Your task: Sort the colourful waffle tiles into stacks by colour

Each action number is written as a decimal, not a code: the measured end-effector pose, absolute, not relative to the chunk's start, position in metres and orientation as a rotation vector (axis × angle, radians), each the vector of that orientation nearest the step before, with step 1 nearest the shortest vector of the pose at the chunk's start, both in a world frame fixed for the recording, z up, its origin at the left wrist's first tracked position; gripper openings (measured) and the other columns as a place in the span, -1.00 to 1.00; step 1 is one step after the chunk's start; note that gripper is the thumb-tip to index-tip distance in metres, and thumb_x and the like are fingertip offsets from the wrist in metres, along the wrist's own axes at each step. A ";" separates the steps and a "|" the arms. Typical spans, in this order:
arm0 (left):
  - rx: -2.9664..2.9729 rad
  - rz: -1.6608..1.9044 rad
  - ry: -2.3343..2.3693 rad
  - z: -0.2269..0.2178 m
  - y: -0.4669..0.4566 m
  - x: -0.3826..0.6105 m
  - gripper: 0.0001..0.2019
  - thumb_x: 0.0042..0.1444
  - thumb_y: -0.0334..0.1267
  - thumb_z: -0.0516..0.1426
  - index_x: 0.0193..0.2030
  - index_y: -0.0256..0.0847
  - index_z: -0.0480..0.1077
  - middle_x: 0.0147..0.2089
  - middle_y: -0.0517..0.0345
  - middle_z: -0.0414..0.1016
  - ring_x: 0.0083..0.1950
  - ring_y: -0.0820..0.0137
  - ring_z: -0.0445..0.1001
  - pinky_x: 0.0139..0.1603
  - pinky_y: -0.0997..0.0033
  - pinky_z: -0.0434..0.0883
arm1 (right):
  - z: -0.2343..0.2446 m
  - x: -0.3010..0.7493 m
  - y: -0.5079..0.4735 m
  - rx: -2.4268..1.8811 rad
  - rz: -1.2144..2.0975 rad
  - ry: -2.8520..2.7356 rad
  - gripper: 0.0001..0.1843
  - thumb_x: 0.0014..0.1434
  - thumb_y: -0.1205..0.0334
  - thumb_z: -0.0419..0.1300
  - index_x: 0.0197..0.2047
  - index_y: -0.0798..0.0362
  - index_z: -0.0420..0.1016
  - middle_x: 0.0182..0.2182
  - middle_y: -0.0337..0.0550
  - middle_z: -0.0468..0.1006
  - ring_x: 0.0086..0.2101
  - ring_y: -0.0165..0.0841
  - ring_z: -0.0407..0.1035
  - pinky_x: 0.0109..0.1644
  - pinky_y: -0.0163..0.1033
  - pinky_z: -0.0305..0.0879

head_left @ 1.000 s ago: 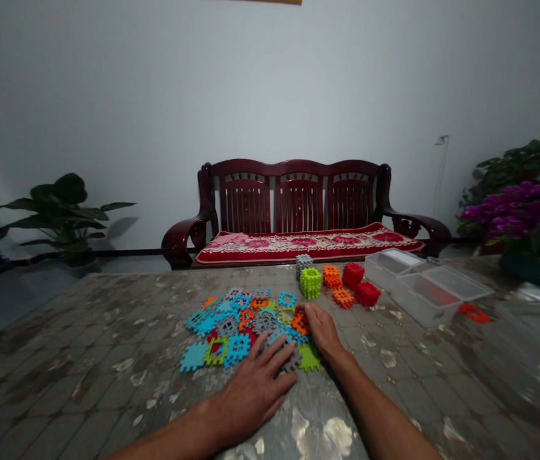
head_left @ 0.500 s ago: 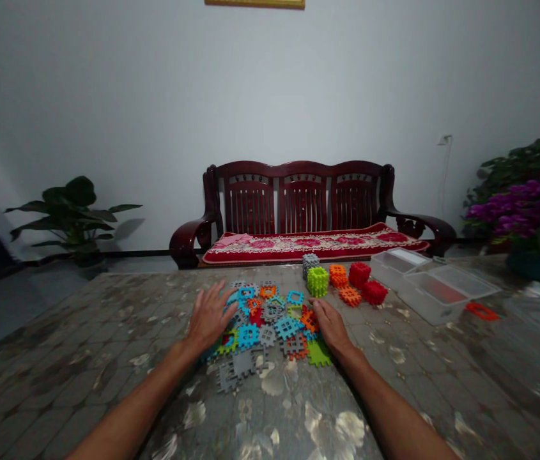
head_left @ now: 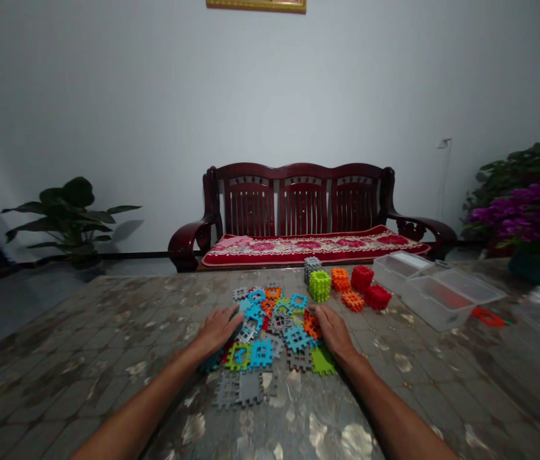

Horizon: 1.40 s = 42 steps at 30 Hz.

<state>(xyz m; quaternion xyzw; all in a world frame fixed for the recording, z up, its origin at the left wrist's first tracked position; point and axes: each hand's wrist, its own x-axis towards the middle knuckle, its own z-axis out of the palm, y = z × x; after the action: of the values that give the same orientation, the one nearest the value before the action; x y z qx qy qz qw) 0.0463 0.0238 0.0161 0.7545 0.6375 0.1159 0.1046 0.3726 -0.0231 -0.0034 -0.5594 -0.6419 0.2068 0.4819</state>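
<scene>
A heap of flat, notched plastic tiles (head_left: 270, 326) in blue, grey, orange, green and red lies on the table in front of me. My left hand (head_left: 215, 331) rests flat on the heap's left edge, fingers spread. At the right edge my right hand (head_left: 333, 331) lies on the tiles, palm down and fingers together. Two grey tiles (head_left: 244, 388) sit apart, nearer to me. Behind the heap stand assembled cubes: a grey cube (head_left: 312, 266), a green cube (head_left: 320, 285), an orange cube (head_left: 340, 278) and two red cubes (head_left: 369, 287).
Clear plastic boxes (head_left: 437, 291) stand at the right, with a loose orange tile (head_left: 487, 315) beside them. Purple flowers (head_left: 533, 214) fill the far right. A dark wooden bench (head_left: 301, 217) and a potted plant (head_left: 71, 217) stand beyond the patterned table (head_left: 107, 332).
My left hand went from the near side of the heap to its left side and pushed the tiles inward. The spread of tiles is now tighter; grey tiles lie loose near me.
</scene>
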 end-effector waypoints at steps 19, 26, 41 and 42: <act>2.420 0.131 1.519 0.049 0.092 0.139 -0.42 0.36 0.11 -0.19 0.38 0.04 0.31 0.44 0.07 0.32 0.45 0.10 0.23 0.46 -0.06 0.06 | 0.000 0.353 -0.030 -1.605 0.211 -1.947 -0.55 0.45 0.10 -0.09 0.25 -0.02 0.43 0.23 -0.01 0.47 0.23 -0.18 0.29 0.37 0.07 0.07; 2.389 0.282 1.575 0.048 0.070 0.116 -0.46 0.35 0.03 -0.10 0.37 -0.03 0.33 0.45 -0.01 0.30 0.48 0.05 0.18 0.46 -0.13 0.04 | 0.002 0.369 -0.024 -1.547 0.218 -1.646 -0.59 0.37 0.16 -0.03 0.13 0.05 0.51 0.10 -0.01 0.56 0.13 -0.21 0.38 0.27 -0.09 0.24; 2.135 1.003 2.098 0.041 -0.010 -0.019 -0.58 0.26 -0.10 -0.03 0.13 -0.09 0.50 0.21 0.00 0.53 0.25 0.07 0.44 0.31 -0.03 0.35 | 0.039 0.436 -0.021 -2.360 -0.106 -1.509 -0.40 0.34 0.14 0.10 0.36 0.24 0.18 0.16 0.27 0.43 0.15 -0.06 0.36 0.15 -0.12 0.26; 2.096 1.007 2.150 0.041 -0.012 -0.024 -0.58 0.27 -0.11 -0.03 0.13 -0.10 0.50 0.20 -0.02 0.53 0.23 0.06 0.45 0.28 -0.04 0.37 | 0.042 0.436 -0.019 -2.393 -0.094 -1.511 -0.41 0.35 0.13 0.09 0.35 0.23 0.19 0.14 0.27 0.44 0.14 -0.06 0.37 0.13 -0.12 0.27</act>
<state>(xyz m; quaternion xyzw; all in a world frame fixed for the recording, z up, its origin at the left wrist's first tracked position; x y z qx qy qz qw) -0.0236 -0.0123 0.0406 0.6619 0.6787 0.3178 -0.0127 0.4363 -0.0187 0.0415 -0.8349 -0.5273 -0.0326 0.1542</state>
